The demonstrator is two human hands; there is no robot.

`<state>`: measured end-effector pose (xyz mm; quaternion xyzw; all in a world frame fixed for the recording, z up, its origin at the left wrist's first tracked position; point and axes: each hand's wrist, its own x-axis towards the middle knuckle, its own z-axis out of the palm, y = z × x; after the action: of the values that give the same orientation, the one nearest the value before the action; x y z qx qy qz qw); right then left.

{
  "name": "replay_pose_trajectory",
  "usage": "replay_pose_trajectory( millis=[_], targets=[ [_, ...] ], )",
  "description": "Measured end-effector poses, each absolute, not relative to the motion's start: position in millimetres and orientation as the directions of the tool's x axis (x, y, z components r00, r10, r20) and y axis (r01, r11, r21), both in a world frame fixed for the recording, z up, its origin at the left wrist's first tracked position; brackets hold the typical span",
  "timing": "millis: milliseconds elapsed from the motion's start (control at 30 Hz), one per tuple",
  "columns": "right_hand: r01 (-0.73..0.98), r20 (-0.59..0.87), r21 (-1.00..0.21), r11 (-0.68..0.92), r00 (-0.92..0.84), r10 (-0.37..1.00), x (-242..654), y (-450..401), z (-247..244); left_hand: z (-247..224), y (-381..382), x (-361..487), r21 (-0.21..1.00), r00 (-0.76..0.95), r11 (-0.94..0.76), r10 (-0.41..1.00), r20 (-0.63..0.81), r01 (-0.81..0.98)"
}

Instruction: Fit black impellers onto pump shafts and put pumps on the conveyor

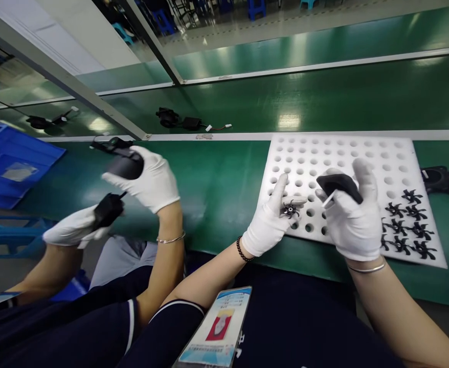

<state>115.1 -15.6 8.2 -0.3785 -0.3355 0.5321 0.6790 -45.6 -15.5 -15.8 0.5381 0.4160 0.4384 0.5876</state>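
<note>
My left hand [266, 227], in a white glove with a dark beaded bracelet at the wrist, holds a small black fan impeller [290, 209] at its fingers over the white foam tray [286, 153]. Beside it, my gloved right hand [357, 225] grips a flat black part [339, 185] that looks like a fan housing, tilted above the tray. A thin white piece [329, 199] sticks out below that part; what it is I cannot make out. Several black impellers [401, 244] with curved blades stand in the tray's right-hand holes, partly behind my right hand.
At my left a co-worker's gloved hands [157, 179] hold black parts. A wired black assembly [169, 117] lies beyond the white rail [243, 137]. Black parts [439, 179] lie right of the tray. A blue bin [2, 168] and blue stool [9, 232] are far left.
</note>
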Motion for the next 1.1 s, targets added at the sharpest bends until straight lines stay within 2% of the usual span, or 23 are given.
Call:
replay_pose_trajectory(
  millis=[67,167,267,367,467,633,700,800,867,1000,1100],
  targets=[
    [-0.283,0.227,-0.912,0.295,0.248,0.942,110,-19,-1,-15,-17,-44,1.000,0.311,0.002,0.951,-0.005,0.009],
    [-0.037,0.443,-0.887,0.459,0.204,0.873,109,-21,-15,-12,-19,-44,0.994,0.344,-0.051,0.939,0.015,0.098],
    [0.173,0.640,-0.764,0.622,0.079,0.764,117,-19,-24,-8,-19,-44,0.973,0.330,-0.089,0.944,0.014,0.213],
    [0.301,0.757,-0.616,0.728,-0.033,0.653,125,-15,-24,-5,-20,-45,0.946,0.309,-0.104,0.951,0.003,0.308],
    [0.338,0.785,-0.559,0.757,-0.078,0.615,130,-13,-23,-2,-19,-47,0.933,0.309,-0.113,0.951,0.003,0.340],
    [0.358,0.779,-0.544,0.758,-0.120,0.616,127,-17,-20,7,-16,-53,0.902,0.364,-0.167,0.931,0.011,0.399],
    [0.293,0.732,-0.613,0.734,-0.138,0.667,125,-20,-20,11,-14,-56,0.884,0.390,-0.209,0.920,0.033,0.417],
    [0.163,0.591,-0.784,0.600,-0.101,0.800,124,-25,-20,11,-12,-59,0.858,0.420,-0.266,0.905,0.066,0.439],
    [0.124,0.534,-0.832,0.540,-0.082,0.841,125,-27,-18,7,-12,-61,0.851,0.407,-0.271,0.910,0.075,0.449],
    [0.194,0.575,-0.783,0.591,-0.134,0.807,127,-29,-13,-3,-15,-62,0.858,0.290,-0.276,0.944,0.157,0.433],
    [0.264,0.604,-0.725,0.637,-0.202,0.771,129,-27,-13,-2,-16,-64,0.836,0.288,-0.300,0.941,0.180,0.460]
  ],
)
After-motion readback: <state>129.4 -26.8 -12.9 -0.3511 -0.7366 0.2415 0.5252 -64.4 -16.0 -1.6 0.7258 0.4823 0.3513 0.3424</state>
